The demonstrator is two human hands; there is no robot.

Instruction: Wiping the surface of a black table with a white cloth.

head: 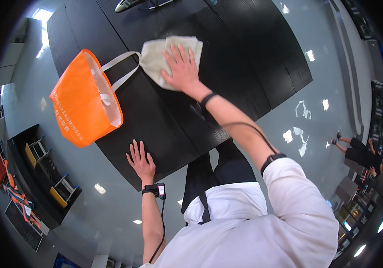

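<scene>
My right hand (182,70) lies flat on a folded off-white cloth (153,53), fingers spread over its right part. The cloth rests on a black wood-grain table (235,63). To its left, an orange tote bag (77,100) with a pale lining and printed writing lies on its side, partly over the table's left edge. The bag's pale straps (122,60) reach to the cloth's left edge. Palm down on the table's near left corner is my left hand (141,160), fingers apart and holding nothing. Each wrist wears a black band.
Part of a model aircraft (124,5), apparently a helicopter, stands at the table's far edge. Dark shelving (44,167) with yellow-and-grey items is at left on the glossy grey floor (111,217). A person (362,152) in dark clothes stands far right.
</scene>
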